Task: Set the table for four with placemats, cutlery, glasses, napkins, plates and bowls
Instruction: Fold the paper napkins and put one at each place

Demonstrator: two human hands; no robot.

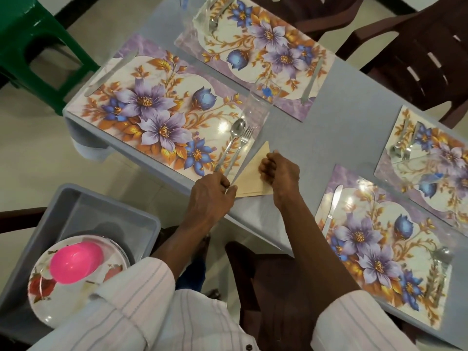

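Four floral placemats lie on the grey table [316,138]. On the nearest left placemat [152,117] a spoon [234,138] and a fork [243,145] lie side by side, with a clear glass [255,110] just beyond them. My left hand [212,196] grips the handles of the spoon and fork at the mat's edge. A folded beige napkin [253,178] lies on the table beside the mat. My right hand [278,171], fingers curled, presses on the napkin. A knife [109,72] lies on the mat's far side.
A grey tub [83,206] at lower left holds flowered plates [76,295] and a pink bowl [76,262]. The other three mats carry cutlery; the right placemat [379,249] has a knife [331,209]. A green stool [33,46] and brown chairs [417,51] stand around the table.
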